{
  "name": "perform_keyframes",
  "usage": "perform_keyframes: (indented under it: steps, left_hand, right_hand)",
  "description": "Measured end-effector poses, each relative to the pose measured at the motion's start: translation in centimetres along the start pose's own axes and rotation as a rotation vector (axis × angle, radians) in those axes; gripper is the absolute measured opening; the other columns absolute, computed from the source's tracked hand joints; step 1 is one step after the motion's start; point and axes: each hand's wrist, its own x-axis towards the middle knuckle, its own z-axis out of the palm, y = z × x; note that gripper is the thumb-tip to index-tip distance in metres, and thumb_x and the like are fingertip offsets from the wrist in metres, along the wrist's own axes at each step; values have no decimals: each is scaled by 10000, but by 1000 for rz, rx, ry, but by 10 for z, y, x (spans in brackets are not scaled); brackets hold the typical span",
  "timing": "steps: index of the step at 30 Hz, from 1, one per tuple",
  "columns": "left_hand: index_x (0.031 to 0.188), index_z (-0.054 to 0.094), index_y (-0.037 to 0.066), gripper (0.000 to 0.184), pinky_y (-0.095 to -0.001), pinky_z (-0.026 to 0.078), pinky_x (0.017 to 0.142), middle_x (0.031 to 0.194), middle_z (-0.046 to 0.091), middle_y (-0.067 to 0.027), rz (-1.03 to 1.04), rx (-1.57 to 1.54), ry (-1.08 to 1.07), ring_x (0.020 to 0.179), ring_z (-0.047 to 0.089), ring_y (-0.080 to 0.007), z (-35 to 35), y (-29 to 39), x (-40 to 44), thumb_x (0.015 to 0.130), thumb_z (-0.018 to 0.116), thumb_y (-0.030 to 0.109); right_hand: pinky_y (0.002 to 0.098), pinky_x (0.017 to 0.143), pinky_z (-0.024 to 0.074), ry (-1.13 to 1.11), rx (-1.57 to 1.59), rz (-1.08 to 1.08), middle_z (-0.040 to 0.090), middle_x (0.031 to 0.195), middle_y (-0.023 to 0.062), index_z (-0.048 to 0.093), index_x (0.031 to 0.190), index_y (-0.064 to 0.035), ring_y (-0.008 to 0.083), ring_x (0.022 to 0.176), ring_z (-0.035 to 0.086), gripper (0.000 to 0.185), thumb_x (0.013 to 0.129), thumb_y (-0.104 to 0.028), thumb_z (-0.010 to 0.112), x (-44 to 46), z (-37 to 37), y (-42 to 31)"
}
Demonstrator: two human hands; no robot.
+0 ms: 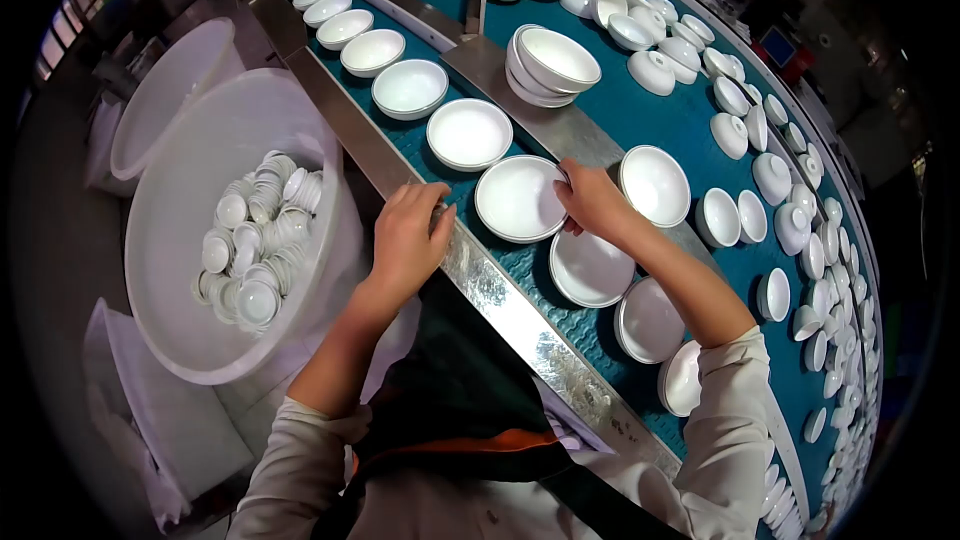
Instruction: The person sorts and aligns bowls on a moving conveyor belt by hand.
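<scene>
My right hand [592,198] pinches the right rim of a white bowl [520,200], which stands upright in a row on the narrow green belt. Its thumb is at the rim, and the other fingers are partly hidden. My left hand [408,240] rests by the metal rail [500,295] left of that bowl, loosely curled with thumb and index apart and nothing visible in it. Before the held bowl in the row is another white bowl [469,134]; behind it, nearer me, come a bowl [592,270] and a further one [650,320], partly stacked-looking.
A small stack of bowls [560,60] and a single bowl [655,186] sit on the metal divider [590,135]. Many bowls lie scattered on the wide green belt [645,120] at right. A large white tub [160,290] with small white dishes stands at left.
</scene>
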Motion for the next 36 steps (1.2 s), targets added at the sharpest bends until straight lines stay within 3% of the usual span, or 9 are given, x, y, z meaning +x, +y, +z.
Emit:
perform_keyframes:
  steps: [5, 7, 13, 15, 18, 23, 28, 33, 36]
  left_hand:
    - [985, 609, 21, 252, -382, 437, 809, 965, 624, -129, 161, 12, -31, 930, 580, -311, 11, 34, -16, 761, 713, 73]
    - [993, 599, 16, 283, -397, 421, 833, 977, 624, -125, 156, -8, -54, 952, 572, -311, 15, 36, -23, 748, 726, 80]
    - [1090, 600, 29, 451, -406, 409, 898, 1082, 621, -139, 286, 48, -37, 1048, 558, -326, 32, 63, -23, 677, 774, 84]
    - [1066, 628, 39, 379, -405, 425, 859, 1012, 640, -133, 322, 78, -5, 974, 578, -325, 42, 62, -11, 705, 740, 70]
    - [936, 687, 49, 171, -403, 449, 724, 780, 622, -98, 312, 170, -231, 773, 581, -300, 66, 43, -8, 768, 659, 61]
    - [895, 684, 50, 132, -405, 469, 714, 804, 627, -110, 341, 378, -328, 806, 591, -306, 74, 42, 0, 771, 652, 83]
    - [987, 655, 29, 252, -426, 438, 850, 952, 645, -146, 288, 351, -294, 932, 586, -334, 74, 55, -10, 739, 686, 50]
    - [1088, 610, 4, 364, -420, 399, 926, 1063, 614, -160, 325, 337, -75, 1018, 558, -339, 73, 74, -36, 733, 687, 37]
    - [1110, 607, 3, 369, -419, 400, 937, 1099, 606, -169, 286, 245, -68, 1026, 553, -348, 64, 109, -51, 750, 679, 32]
  right_hand:
    - [414, 628, 542, 128, -252, -136, 679, 796, 196, 535, 1165, 6, 293, 633, 678, 379, 931, -290, 575, -42, -21, -10]
    - [378, 668, 539, 484, -455, -339, 685, 1012, 165, 537, 1246, -68, 261, 719, 689, 407, 928, -317, 589, -55, -55, 9]
    - [426, 725, 527, 539, -731, 74, 688, 937, 175, 619, 1136, -52, 335, 869, 664, 345, 890, -294, 620, -84, -124, 124]
    - [389, 648, 535, 188, -584, 122, 684, 854, 168, 623, 1126, -18, 291, 748, 675, 369, 893, -303, 606, -83, -131, 166]
    - [325, 556, 536, 88, -152, 132, 662, 769, 141, 615, 1105, 48, 220, 618, 650, 413, 901, -309, 586, -106, -134, 170]
    - [252, 553, 543, 330, 517, 156, 640, 858, 140, 509, 1194, 135, 146, 633, 632, 564, 951, -373, 545, -125, -145, 126]
    - [288, 639, 595, 368, 505, -105, 622, 912, 160, 447, 1247, 108, 210, 747, 693, 444, 964, -233, 474, -83, -151, 86]
    - [289, 565, 569, 218, 462, -91, 637, 747, 98, 455, 1249, 93, 153, 603, 629, 438, 970, -245, 455, -51, -136, 82]
    - [264, 519, 537, 347, 438, -161, 636, 732, 81, 477, 1300, 11, 130, 569, 606, 429, 965, -257, 494, -91, -130, 92]
